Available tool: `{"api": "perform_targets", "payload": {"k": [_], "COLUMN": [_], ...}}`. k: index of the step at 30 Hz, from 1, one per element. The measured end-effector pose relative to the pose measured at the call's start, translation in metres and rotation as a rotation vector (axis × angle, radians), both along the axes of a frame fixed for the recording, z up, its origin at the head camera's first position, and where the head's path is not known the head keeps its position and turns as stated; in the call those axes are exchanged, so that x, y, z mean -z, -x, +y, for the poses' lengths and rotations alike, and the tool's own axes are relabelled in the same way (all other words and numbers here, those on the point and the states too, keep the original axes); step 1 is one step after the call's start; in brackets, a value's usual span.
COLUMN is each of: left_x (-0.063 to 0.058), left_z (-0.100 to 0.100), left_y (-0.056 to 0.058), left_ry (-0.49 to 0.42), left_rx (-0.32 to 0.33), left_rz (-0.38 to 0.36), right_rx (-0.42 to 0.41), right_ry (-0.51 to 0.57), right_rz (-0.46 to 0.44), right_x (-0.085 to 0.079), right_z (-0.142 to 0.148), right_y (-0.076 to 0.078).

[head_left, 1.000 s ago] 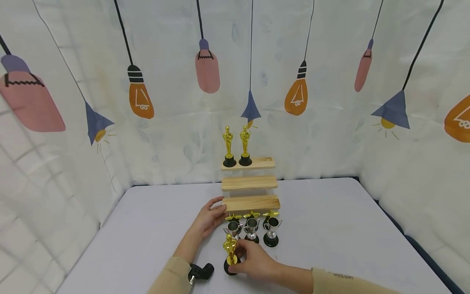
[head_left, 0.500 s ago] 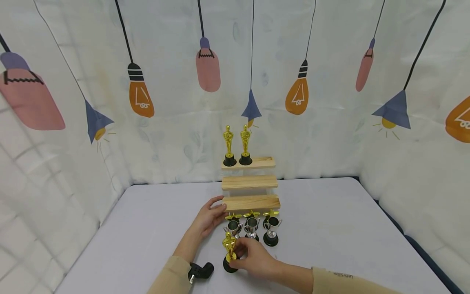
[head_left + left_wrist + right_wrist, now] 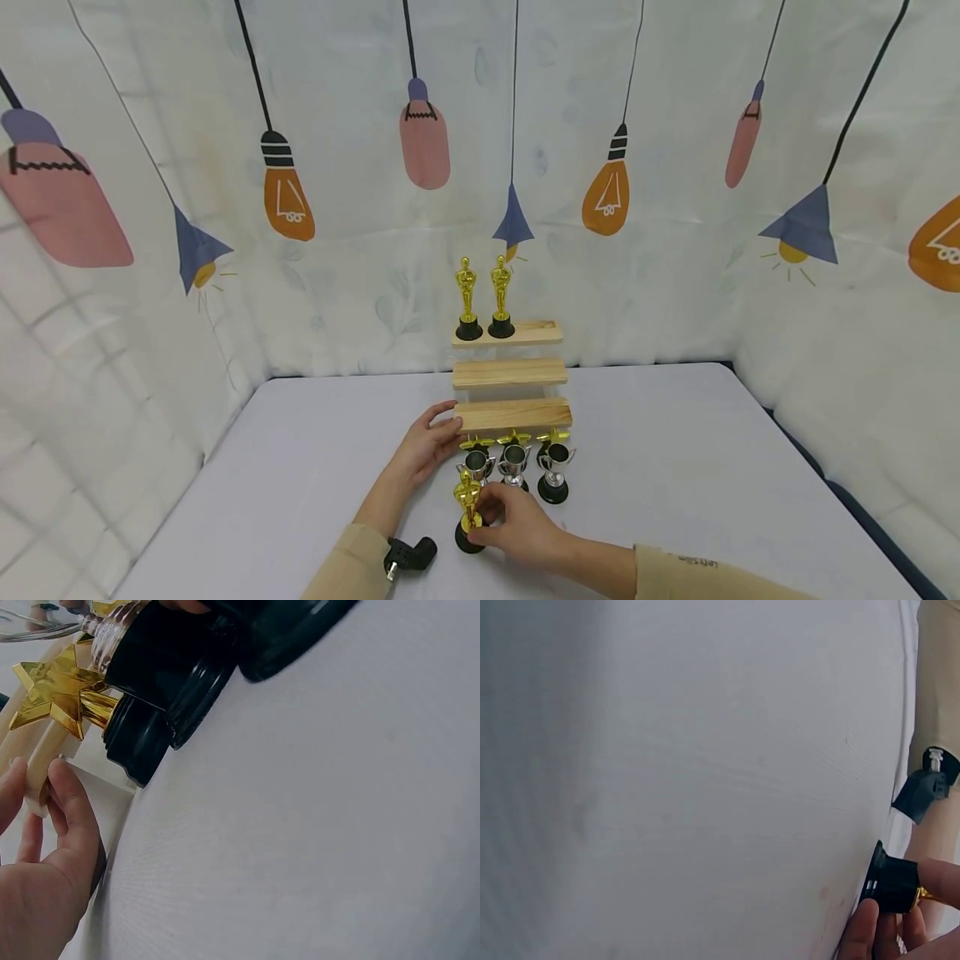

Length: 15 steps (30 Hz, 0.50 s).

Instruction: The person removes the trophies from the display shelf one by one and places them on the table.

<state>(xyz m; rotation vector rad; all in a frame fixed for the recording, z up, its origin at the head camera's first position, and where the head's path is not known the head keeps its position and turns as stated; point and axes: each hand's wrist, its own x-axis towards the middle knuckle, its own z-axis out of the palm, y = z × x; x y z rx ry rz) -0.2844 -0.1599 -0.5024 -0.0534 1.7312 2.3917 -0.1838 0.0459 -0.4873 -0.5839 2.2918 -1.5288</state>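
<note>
Two hands were at work on the bench (image 3: 300, 467). The right hand (image 3: 525, 525) had thumb and fingers closed low around a gold statue (image 3: 467, 492), by its black base (image 3: 895, 883), the gap between them only as wide as the piece. The statue was upright, in front of the left silver cup (image 3: 476, 467). The left hand (image 3: 426, 447) pinched the left end of the rack's lowest board (image 3: 517, 414) between thumb and fingers.

Gripping low seemed wise: the black base was probably the steadiest part to hold, and the slim gold body looked slippery. Good handling called for keeping the statue vertical and, in any lift, clearing the cup's handles before moving across, since its head already overlapped that cup in the head view. The left hand was best kept light, enough to steady the rack without tipping the two statues (image 3: 483, 329) on its top board (image 3: 536, 332).

Whether the base touched the bench could not be told. The right hand partly covered the middle cup (image 3: 514, 463), and the cups hid much of the gold stars (image 3: 513, 437) behind. The left wrist view cut off a cup at the top; the right wrist view showed hardly any of the statue's gold.
</note>
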Motion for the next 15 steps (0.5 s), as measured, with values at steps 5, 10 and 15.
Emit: {"api": "perform_targets", "payload": {"k": [5, 10, 15], "left_x": [-0.0004, 0.0, 0.002], "left_z": [0.0, 0.0003, 0.0], "left_y": [0.0004, 0.0021, 0.0025], "left_ry": [-0.006, -0.009, -0.002], "left_rx": [0.002, -0.004, -0.008], "left_rz": [0.01, 0.003, -0.009], "right_rx": [0.004, 0.003, 0.006], "right_ry": [-0.011, -0.014, -0.028], "right_rz": [0.034, 0.042, 0.031], "right_x": [-0.0015, -0.0037, -0.0035], "right_z": [-0.0005, -0.001, -0.0006], "right_y": [-0.0006, -0.0007, -0.0015]}}
